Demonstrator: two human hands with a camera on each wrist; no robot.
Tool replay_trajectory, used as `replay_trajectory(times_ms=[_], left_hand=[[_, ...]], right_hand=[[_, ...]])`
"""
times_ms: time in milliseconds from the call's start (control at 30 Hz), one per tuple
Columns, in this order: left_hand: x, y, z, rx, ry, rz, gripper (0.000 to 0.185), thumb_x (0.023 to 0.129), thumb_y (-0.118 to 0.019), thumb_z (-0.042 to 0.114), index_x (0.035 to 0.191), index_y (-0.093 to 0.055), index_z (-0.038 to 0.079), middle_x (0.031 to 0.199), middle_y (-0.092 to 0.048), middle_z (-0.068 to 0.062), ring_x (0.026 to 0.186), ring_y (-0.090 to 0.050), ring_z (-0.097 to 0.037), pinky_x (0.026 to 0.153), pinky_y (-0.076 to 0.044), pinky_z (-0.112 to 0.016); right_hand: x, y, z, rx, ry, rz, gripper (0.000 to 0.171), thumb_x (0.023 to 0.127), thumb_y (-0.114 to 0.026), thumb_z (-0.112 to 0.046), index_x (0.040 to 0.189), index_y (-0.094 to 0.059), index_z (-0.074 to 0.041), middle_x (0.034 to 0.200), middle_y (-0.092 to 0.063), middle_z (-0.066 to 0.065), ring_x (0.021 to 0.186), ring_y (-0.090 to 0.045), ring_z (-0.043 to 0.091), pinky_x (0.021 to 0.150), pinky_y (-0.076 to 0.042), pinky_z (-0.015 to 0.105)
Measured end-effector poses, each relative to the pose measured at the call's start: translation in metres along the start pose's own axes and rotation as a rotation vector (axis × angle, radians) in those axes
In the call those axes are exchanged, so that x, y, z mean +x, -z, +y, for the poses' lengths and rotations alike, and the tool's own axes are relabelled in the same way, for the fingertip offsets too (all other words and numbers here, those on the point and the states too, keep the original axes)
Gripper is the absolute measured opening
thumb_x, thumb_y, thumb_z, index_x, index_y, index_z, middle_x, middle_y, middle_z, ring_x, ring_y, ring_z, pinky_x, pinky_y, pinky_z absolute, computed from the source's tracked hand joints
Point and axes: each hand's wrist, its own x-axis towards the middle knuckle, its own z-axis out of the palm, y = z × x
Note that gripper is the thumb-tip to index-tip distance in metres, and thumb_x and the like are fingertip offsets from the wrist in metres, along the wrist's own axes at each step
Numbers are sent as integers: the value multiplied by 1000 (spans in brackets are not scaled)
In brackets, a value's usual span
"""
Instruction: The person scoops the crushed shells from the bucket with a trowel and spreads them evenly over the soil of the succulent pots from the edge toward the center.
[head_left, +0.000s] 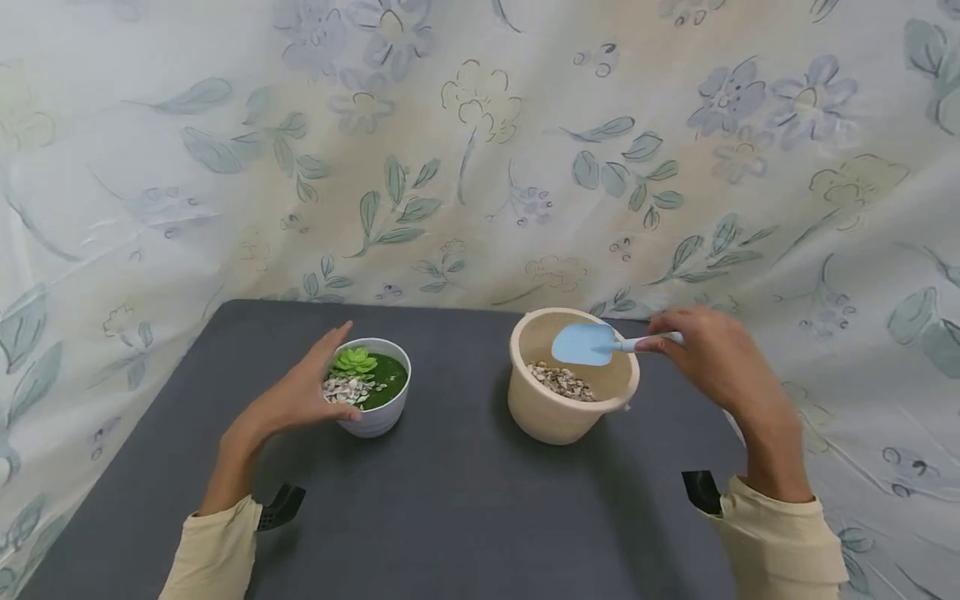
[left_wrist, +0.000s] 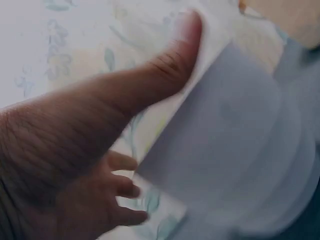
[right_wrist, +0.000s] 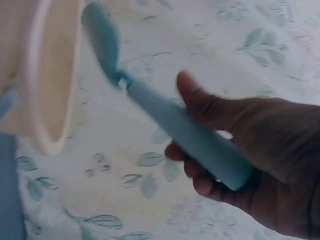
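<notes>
The scoop point(head_left: 582, 344), pale blue, is held over the mouth of the bucket point(head_left: 551, 421), its blade toward the bucket and its handle pointing out past the bucket's right rim. In the right wrist view the blade shows just beside that rim. The right hand point(head_left: 708, 358), to the right of the bucket, grips the handle, with the thumb on one side and curled fingers on the other.

The bucket, cream with a thick rim, stands on the table. Pale and brown chips point(head_left: 561, 382) lie in its bottom.

Well to the left of the bucket stands the pot point(head_left: 378, 419), white and ridged. In it are a bright green plant point(head_left: 355, 362), a dark green surface and whitish stones point(head_left: 347, 390) on the side away from the bucket. The left hand point(head_left: 296, 396) is at the pot's far side from the bucket, spread wide, thumb and fingers well apart around the rim; whether it touches the pot, I cannot tell.

The table point(head_left: 450, 500) is dark grey and reaches out in front of the bucket. Nearer than the bucket are beige sleeves point(head_left: 783, 533) and black straps point(head_left: 702, 492) at both wrists. Behind the bucket hangs a flowered cloth point(head_left: 450, 167).
</notes>
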Motion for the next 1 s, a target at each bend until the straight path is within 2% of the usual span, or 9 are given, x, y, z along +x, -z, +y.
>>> replay_trajectory(times_ms=[100,233,333,467,567,700,833,1000], left_hand=[[6,-8,24,22,-61,101,115,83,-90,37,170,-15,22,177,-10,-19,160,-16,-51,115,-31,-78],[27,-35,65,25,-224,223,88,90,-84,30,164,-37,19,172,-31,-15,156,-36,-41,117,-41,-66],[43,-61,90,7,-303,224,74,93,-81,30,158,-48,17,165,-44,-13,152,-46,-35,119,-44,-58],[54,-93,111,13,-318,171,62,96,-77,32,152,-57,14,159,-52,-15,146,-53,-34,115,-49,-55],[55,-109,119,38,-323,164,53,95,-78,31,141,-66,9,156,-54,-17,144,-56,-37,112,-52,-53],[50,-115,125,89,-314,204,48,93,-80,31,134,-72,7,155,-56,-19,144,-55,-37,111,-53,-51],[44,-112,124,129,-301,217,49,94,-78,31,135,-71,6,155,-56,-20,143,-55,-38,109,-54,-52],[41,-110,121,145,-318,211,48,93,-80,31,134,-71,5,153,-58,-19,142,-57,-37,110,-53,-52]], right_hand=[[5,-13,-2,-97,-8,-68,17,89,-83,-24,90,-80,-8,83,-74,8,77,-67,27,68,-55,47],[21,-41,-15,-223,-13,-131,22,90,-83,-25,79,-77,-7,65,-63,4,61,-58,22,55,-51,41],[30,-63,-27,-283,4,-158,21,91,-83,-24,81,-78,-6,65,-64,6,62,-60,23,53,-53,42],[36,-90,-43,-327,86,-145,19,91,-83,-22,85,-79,-5,72,-68,11,68,-65,28,56,-57,45],[36,-106,-55,-369,140,-134,21,87,-86,-27,84,-80,-8,74,-67,12,73,-64,32,57,-58,46],[38,-112,-60,-384,138,-183,25,80,-92,-31,82,-80,-10,74,-69,11,75,-64,32,60,-59,46],[40,-117,-60,-281,116,-207,26,83,-89,-28,73,-74,-9,71,-69,9,71,-65,30,60,-58,48],[37,-122,-58,-109,62,-224,35,89,-84,-30,63,-66,-15,68,-66,4,67,-64,27,60,-55,48]])
